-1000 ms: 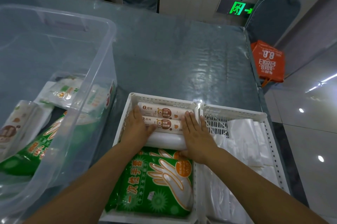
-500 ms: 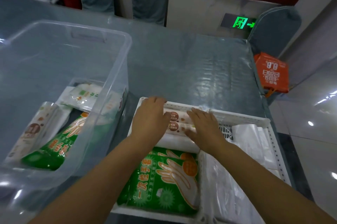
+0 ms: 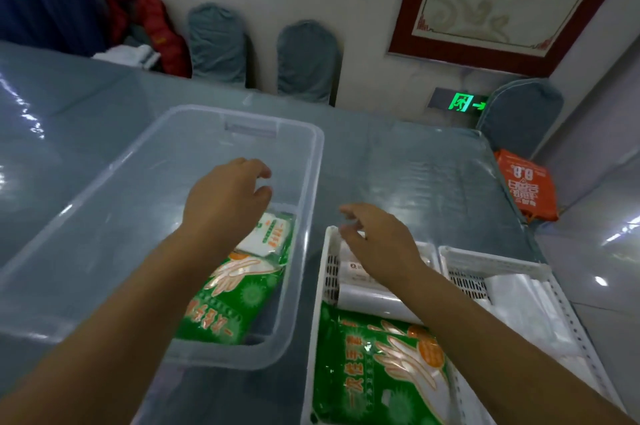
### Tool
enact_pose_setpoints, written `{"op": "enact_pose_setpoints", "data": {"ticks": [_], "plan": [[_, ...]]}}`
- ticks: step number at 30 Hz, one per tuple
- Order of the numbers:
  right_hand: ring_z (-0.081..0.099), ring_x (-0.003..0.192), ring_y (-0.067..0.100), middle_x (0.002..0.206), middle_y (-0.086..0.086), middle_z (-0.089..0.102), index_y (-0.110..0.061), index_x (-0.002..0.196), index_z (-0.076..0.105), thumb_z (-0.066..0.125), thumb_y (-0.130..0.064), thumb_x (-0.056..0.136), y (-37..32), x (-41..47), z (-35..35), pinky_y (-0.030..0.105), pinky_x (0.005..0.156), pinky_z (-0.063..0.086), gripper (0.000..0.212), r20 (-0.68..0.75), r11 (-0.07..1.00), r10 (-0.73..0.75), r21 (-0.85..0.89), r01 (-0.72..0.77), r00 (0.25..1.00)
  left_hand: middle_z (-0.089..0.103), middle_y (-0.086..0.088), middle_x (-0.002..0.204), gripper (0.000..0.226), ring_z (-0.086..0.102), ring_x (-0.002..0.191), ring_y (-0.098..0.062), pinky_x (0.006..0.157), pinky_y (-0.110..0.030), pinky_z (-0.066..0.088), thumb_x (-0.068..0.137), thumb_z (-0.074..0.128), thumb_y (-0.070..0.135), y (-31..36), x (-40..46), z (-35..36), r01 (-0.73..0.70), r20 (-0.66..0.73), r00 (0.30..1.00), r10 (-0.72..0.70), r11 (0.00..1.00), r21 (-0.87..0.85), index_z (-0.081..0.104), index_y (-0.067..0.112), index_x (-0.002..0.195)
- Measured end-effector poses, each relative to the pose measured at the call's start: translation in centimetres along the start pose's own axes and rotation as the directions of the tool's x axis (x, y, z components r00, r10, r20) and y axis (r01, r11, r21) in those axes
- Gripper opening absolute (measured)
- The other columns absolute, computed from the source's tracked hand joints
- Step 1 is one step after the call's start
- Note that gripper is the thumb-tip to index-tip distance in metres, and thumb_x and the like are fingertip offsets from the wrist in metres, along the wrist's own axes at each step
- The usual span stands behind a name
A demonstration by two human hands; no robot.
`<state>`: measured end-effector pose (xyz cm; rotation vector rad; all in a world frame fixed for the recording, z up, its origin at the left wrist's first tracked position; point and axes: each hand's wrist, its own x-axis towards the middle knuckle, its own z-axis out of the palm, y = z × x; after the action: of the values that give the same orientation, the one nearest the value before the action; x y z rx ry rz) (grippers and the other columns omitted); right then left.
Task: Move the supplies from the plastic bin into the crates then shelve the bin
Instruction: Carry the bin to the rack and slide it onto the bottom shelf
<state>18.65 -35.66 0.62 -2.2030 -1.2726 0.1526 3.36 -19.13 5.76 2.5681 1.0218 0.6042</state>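
Left hand (image 3: 227, 198) now over bin (image 3: 313, 161)

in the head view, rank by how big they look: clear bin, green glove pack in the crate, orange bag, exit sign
1. clear bin
2. green glove pack, though nearness to the camera inflates it
3. orange bag
4. exit sign

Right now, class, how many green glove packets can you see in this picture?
2. One green glove packet lies in the clear plastic bin, under a white packet. The other lies in the left white crate. The arms may hide more.
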Motion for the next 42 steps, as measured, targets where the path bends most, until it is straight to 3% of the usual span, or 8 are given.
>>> {"op": "enact_pose_setpoints", "data": {"ticks": [8,13,17,21,27,30,34,42], "plan": [[0.059,0.083,0.023,0.093,0.001,0.062,-0.018,0.119,0.048,0.046,-0.033,0.09,-8.1,0.4,6.1,0.033,0.067,0.042,0.032,-0.113,0.95,0.311,0.028,-0.31,0.944,0.061,-0.005,0.119,0.031,0.054,0.109,-0.029,0.087,-0.038,0.042,0.086,0.058,0.025,-13.8,-0.2,-5.5,0.001,0.112,0.994,-0.008,0.998,0.058,0.06,0.02,0.117],[0.052,0.072,0.012,0.077,-0.02,0.047,-0.02,0.119,0.047,0.058,-0.025,0.082,-10.9,-0.4,7.1,0.029,0.062,0.037,0.038,-0.15,0.894,0.448,0.076,-0.442,0.881,0.056,-0.015,0.125,0.045,0.047,0.115,-0.037,0.092,-0.044,0.04,0.085,0.059,0.025,-19.4,-0.4,-7.0,-0.097,0.187,0.981,0.053,0.966,0.241,0.051,0.009,0.126],[0.051,0.072,0.01,0.101,-0.004,0.059,-0.021,0.127,0.042,0.055,-0.02,0.084,-13.0,-2.2,7.8,0.027,0.058,0.036,0.045,-0.154,0.863,0.499,-0.001,-0.505,0.853,0.041,-0.022,0.137,0.052,0.035,0.123,-0.041,0.093,-0.048,0.038,0.085,0.057,0.015,-21.5,-1.2,-7.3,-0.077,0.24,0.971,0.019,0.969,0.235,0.038,-0.002,0.13],[0.053,0.111,0.023,0.131,0.006,0.054,-0.021,0.137,0.038,0.054,-0.015,0.087,-14.1,-2.8,7.9,0.027,0.079,0.034,0.053,-0.137,0.831,0.556,0.067,-0.552,0.82,0.049,-0.038,0.11,0.037,0.049,0.097,-0.052,0.081,-0.054,0.04,0.083,0.048,-0.007,-22.3,-1.3,-7.3,0.029,0.209,0.977,-0.051,0.994,0.106,0.039,-0.015,0.118],[0.055,0.106,0.017,0.13,0.003,0.056,-0.026,0.14,0.039,0.056,-0.012,0.085,-13.9,-5.4,7.1,0.015,0.078,0.04,0.059,-0.177,0.764,0.641,0.247,-0.597,0.747,0.048,-0.041,0.102,0.031,0.048,0.089,-0.055,0.076,-0.053,0.039,0.077,0.042,-0.018,-20.6,-2.4,-8.3,0.059,0.156,0.987,-0.044,0.994,-0.088,0.043,-0.015,0.108],[0.055,0.093,0.008,0.125,0.001,0.058,-0.027,0.139,0.04,0.056,-0.007,0.085,-13.6,-7.8,6.7,0.008,0.06,0.037,0.06,-0.22,0.734,0.669,0.352,-0.581,0.71,0.051,-0.037,0.105,0.037,0.049,0.093,-0.051,0.079,-0.051,0.04,0.076,0.042,-0.016,-18.5,-2.7,-9.4,-0.02,0.107,0.994,0.035,0.99,-0.141,0.044,-0.01,0.113],[0.057,0.094,0.004,0.122,0.001,0.059,-0.022,0.138,0.043,0.058,-0.001,0.083,-13.4,-11.0,4.9,0.009,0.069,0.042,0.06,-0.356,0.725,0.669,0.507,-0.467,0.653,0.054,-0.032,0.107,0.038,0.052,0.093,-0.049,0.081,-0.053,0.045,0.078,0.044,-0.009,-14.9,-2.2,-11.4,-0.141,0.036,0.988,0.152,0.968,-0.209,0.045,-0.002,0.115],[0.056,0.072,0.007,0.109,-0.002,0.063,-0.023,0.135,0.046,0.059,-0.002,0.084,-10.8,-19.9,-4.3,0.009,0.058,0.046,0.057,-0.595,0.759,0.649,0.55,-0.349,0.473,0.055,-0.022,0.116,0.046,0.055,0.093,-0.044,0.079,-0.054,0.05,0.084,0.048,0.005,-1.4,-4.5,-13.2,-0.358,-0.039,0.931,0.363,0.888,-0.288,0.039,0.014,0.129]]}}
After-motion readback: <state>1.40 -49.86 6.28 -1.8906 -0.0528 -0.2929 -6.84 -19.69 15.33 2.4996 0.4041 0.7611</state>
